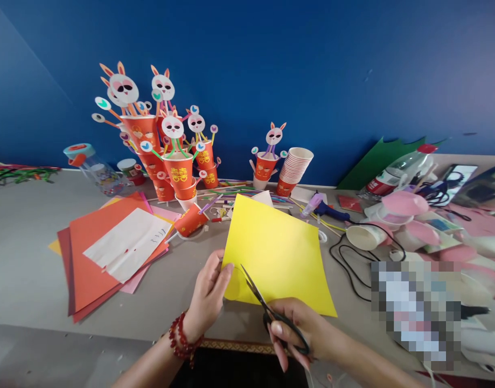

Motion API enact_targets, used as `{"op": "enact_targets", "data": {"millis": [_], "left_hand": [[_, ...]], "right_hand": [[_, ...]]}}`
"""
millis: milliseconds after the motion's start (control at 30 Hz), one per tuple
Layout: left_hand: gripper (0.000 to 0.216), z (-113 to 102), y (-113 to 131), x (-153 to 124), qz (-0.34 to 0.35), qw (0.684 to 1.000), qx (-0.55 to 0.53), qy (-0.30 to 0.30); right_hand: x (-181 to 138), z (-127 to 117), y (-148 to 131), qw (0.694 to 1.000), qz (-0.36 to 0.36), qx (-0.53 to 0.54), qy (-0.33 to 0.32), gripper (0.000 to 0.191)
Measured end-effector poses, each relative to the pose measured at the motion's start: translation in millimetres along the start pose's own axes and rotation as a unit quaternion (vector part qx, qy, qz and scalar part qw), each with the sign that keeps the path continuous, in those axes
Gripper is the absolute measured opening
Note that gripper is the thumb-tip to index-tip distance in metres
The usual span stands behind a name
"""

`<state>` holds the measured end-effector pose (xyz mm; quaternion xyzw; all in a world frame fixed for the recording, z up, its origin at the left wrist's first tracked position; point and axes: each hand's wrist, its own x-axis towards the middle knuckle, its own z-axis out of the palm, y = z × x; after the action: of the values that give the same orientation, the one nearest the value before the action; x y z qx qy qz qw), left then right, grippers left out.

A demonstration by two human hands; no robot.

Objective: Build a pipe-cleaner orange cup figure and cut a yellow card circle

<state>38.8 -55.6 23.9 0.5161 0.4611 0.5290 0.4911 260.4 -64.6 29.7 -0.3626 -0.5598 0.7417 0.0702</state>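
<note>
My left hand [210, 288] pinches the lower left edge of a yellow sheet of paper [277, 242], thumb on top. Black-handled scissors [259, 293] are in my right hand [298, 323], with fingers through the loops. Their blades point up and to the left and lie at the sheet's lower left part, near a curved line on the paper beside my left thumb. The sheet is tilted up above the table. Whether the blades are biting into the paper at this instant is hard to make out.
Red paper cups with rabbit faces [178, 172] stand at the back left. Stacked coloured paper [85, 269] lies left. A cup stack [298, 167], a blue glue gun [332, 211] with a black cord, a bottle [401, 172] and pink-and-white cups [404, 207] are right.
</note>
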Motion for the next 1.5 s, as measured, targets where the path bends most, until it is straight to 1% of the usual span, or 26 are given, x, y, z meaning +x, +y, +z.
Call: {"op": "enact_targets", "data": {"millis": [367,733,867,1000,1200,1500], "left_hand": [[0.024,3,1,-4,-0.004,1.000,-0.021,0.004],[0.025,3,0,-4,0.021,1.000,-0.018,0.005],[0.027,3,0,-5,0.018,1.000,-0.019,0.009],[0.028,3,0,-5,0.020,1.000,-0.014,0.011],[0.026,3,0,-4,0.012,1.000,-0.027,-0.004],[0.028,3,0,-3,0.015,1.000,-0.024,-0.002]], "right_hand": [[1,8,7,0.998,-0.022,0.025,0.046,0.056],[1,10,6,0.997,-0.040,0.034,0.050,0.058],[2,11,6,0.997,-0.041,0.041,0.051,0.058],[2,12,8,0.997,-0.041,0.033,0.061,0.060],[1,11,10,0.995,-0.050,0.009,0.083,0.062],[0,12,8,0.994,-0.045,-0.010,0.099,0.064]]}}
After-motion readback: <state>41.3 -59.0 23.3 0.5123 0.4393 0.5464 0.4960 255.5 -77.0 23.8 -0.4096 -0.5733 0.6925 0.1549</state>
